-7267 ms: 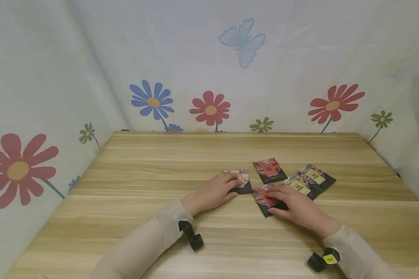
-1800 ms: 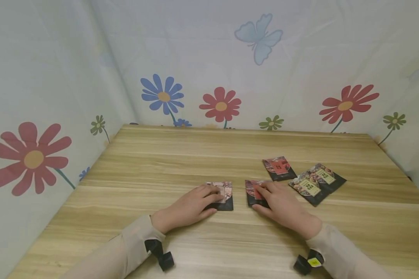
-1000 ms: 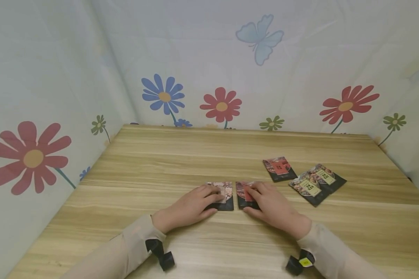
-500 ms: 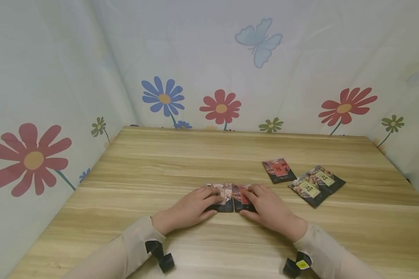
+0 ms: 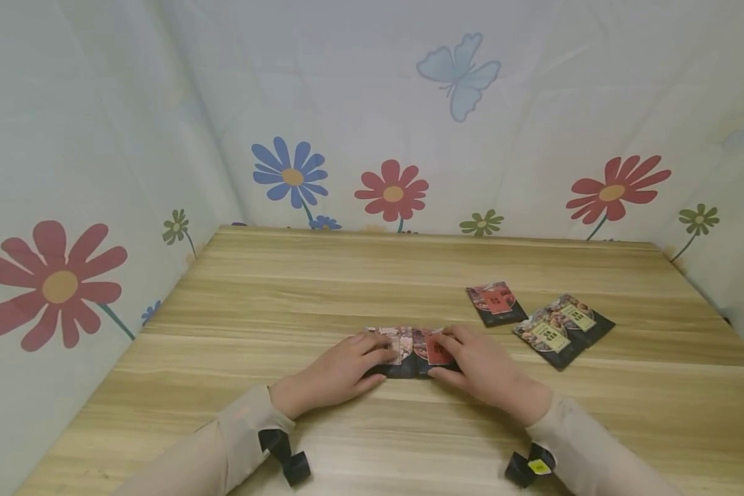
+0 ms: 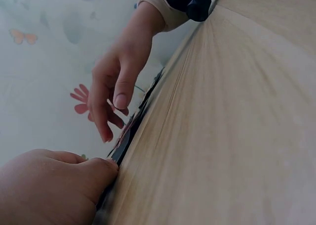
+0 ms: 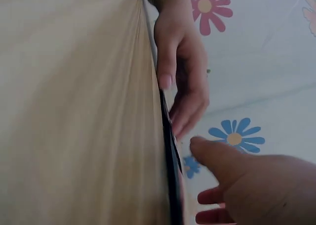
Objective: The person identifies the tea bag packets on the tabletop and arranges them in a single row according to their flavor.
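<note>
In the head view two flat dark food packets with printed fronts lie side by side at the middle of the table. My left hand (image 5: 331,372) rests its fingers on the packet with the pale pink label (image 5: 406,350). Over the red-labelled packet (image 5: 423,346) is my right hand (image 5: 486,375), covering its right part. The inner edges of the two packets meet. In the right wrist view, the right thumb (image 7: 212,158) stands a little off the packet's edge (image 7: 170,170). The left wrist view has the left thumb (image 6: 101,173) down at its packet's edge.
Beyond the right hand lies another red-labelled packet (image 5: 494,303). To its right are two yellow-labelled packets, the nearer one (image 5: 542,337) overlapping the farther one (image 5: 579,318). A flower-print curtain (image 5: 341,83) stands behind the wood-grain table (image 5: 322,275).
The right hand has slid the red-labelled packet left against the pink-labelled one, then shifted slightly right. Earlier, the left hand drew its packet toward the left and nearer. The other packets stay put.
</note>
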The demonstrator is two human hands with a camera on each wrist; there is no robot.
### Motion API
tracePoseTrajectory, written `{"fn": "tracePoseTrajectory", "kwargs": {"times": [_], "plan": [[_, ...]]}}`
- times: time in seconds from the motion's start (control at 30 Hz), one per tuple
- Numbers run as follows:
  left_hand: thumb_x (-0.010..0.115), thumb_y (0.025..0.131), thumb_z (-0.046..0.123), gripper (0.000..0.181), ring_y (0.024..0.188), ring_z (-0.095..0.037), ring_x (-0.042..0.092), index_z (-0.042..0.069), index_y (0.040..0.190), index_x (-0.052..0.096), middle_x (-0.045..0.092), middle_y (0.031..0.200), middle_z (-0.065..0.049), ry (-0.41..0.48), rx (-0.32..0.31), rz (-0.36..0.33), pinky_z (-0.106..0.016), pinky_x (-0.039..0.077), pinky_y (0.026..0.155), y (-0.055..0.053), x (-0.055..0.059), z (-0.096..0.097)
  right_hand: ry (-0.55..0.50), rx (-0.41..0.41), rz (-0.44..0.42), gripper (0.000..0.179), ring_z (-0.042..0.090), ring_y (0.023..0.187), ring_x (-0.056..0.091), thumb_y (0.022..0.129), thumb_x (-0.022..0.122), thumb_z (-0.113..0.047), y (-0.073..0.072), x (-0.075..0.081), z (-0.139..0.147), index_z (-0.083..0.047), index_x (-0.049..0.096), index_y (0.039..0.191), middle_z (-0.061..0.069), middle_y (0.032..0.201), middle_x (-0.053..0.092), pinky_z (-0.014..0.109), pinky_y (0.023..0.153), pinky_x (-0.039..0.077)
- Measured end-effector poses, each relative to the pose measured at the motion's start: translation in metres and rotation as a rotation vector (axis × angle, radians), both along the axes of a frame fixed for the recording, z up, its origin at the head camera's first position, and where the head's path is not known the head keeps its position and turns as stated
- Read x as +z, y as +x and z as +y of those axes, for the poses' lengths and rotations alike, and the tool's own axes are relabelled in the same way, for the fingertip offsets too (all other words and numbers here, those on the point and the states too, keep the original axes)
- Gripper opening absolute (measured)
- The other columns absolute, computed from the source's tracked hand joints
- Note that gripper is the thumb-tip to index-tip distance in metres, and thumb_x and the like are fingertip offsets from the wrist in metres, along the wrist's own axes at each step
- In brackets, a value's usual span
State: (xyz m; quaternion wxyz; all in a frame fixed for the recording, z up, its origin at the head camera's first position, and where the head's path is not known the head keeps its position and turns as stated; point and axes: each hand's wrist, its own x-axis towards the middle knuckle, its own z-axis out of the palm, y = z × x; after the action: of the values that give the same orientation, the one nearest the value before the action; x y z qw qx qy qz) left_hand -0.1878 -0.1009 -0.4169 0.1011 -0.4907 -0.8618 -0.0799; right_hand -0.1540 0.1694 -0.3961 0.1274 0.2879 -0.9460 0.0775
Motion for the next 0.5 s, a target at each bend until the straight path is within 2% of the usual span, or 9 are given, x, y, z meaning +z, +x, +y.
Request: {"fn": "tracePoseTrajectory", "kwargs": {"times": [0.1, 0.27, 0.5], "plan": [[0.056, 0.096, 0.033, 0.04, 0.125, -0.022, 0.052, 0.016, 0.132, 0.057, 0.055, 0.134, -0.006, 0.009, -0.009, 0.008, -0.041, 0.041, 0.112, 0.0, 0.0, 0.0, 0.008, -0.022, 0.0, 0.053, 0.029, 0.106, 0.062, 0.087, 0.067, -0.043, -0.003, 0.009, 0.005, -0.004, 0.064, 0.122, 0.014, 0.118, 0.061, 0.045, 0.09, 0.054], [0.056, 0.097, 0.034, 0.04, 0.125, -0.022, 0.052, 0.015, 0.133, 0.057, 0.056, 0.134, -0.007, 0.004, -0.014, 0.014, -0.041, 0.04, 0.112, 0.0, 0.0, 0.0, 0.039, -0.065, -0.006, 0.052, 0.032, 0.112, 0.059, 0.088, 0.067, -0.038, -0.013, 0.019, 0.02, -0.001, 0.062, 0.124, 0.016, 0.121, 0.062, 0.049, 0.097, 0.05], [0.056, 0.096, 0.033, 0.041, 0.125, -0.023, 0.053, 0.015, 0.133, 0.057, 0.056, 0.134, -0.007, -0.004, -0.007, 0.006, -0.041, 0.04, 0.112, 0.0, 0.0, -0.001, -0.006, -0.108, -0.017, 0.052, 0.038, 0.115, 0.058, 0.087, 0.07, -0.031, -0.028, 0.021, 0.044, 0.003, 0.061, 0.125, 0.022, 0.123, 0.061, 0.052, 0.098, 0.048]]}}
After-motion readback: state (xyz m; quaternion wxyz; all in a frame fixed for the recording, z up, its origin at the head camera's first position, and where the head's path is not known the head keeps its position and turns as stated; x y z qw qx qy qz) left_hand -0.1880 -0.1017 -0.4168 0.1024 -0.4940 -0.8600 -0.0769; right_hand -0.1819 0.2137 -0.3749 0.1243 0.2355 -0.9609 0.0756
